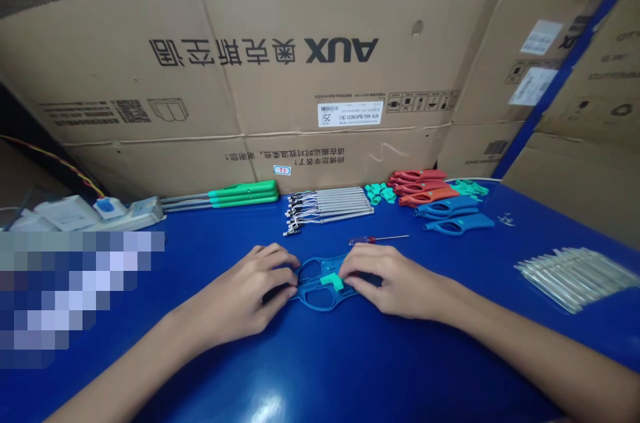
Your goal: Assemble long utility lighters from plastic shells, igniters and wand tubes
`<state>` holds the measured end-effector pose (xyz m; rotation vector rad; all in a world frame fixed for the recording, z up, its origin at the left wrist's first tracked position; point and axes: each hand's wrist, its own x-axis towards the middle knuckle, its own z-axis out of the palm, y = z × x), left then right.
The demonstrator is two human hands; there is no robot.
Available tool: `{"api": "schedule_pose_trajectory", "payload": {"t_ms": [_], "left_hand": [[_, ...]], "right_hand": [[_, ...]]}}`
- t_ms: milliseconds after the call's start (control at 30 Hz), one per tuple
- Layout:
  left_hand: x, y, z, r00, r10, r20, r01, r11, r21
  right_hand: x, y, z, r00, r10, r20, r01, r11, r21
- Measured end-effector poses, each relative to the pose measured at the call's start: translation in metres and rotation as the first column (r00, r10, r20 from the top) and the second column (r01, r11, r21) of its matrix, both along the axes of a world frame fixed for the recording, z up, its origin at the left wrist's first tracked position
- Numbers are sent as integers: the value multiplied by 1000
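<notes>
Two blue plastic lighter-handle halves (327, 265) lie side by side on the table in front of me, each with a large finger hole. My left hand (263, 286) has its fingers and thumb closed on their left ends. A bright green trigger piece (331, 281) sits over the middle of the halves. My right hand (387, 279) reaches in from the right, thumb and forefinger pinched at the green piece's right edge. The right ends of the halves are partly hidden under that hand.
Behind my hands lie a screwdriver (377, 239), silver rods with wires (333, 206), green-handled sticks (243, 194), green pieces (380, 193), red handles (417, 179) and blue handles (457, 223). Clear tubes (575, 276) lie right, a power strip (135, 216) left. Cardboard (280, 3) stands behind.
</notes>
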<state>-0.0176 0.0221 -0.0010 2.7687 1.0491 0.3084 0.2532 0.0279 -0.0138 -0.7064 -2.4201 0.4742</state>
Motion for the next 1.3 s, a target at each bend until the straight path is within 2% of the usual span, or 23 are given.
{"api": "schedule_pose_trajectory", "payload": {"t_ms": [267, 767, 1300], "left_hand": [[3, -4, 2, 998, -35, 56, 31, 997, 71], [4, -6, -2, 1000, -25, -11, 25, 999, 21], [2, -6, -5, 999, -30, 14, 29, 999, 43]], "right_hand": [[-1, -3, 1, 999, 38, 26, -39, 998, 40], [-1, -2, -2, 995, 59, 76, -64, 995, 75], [-4, -3, -6, 995, 69, 69, -75, 992, 100]]}}
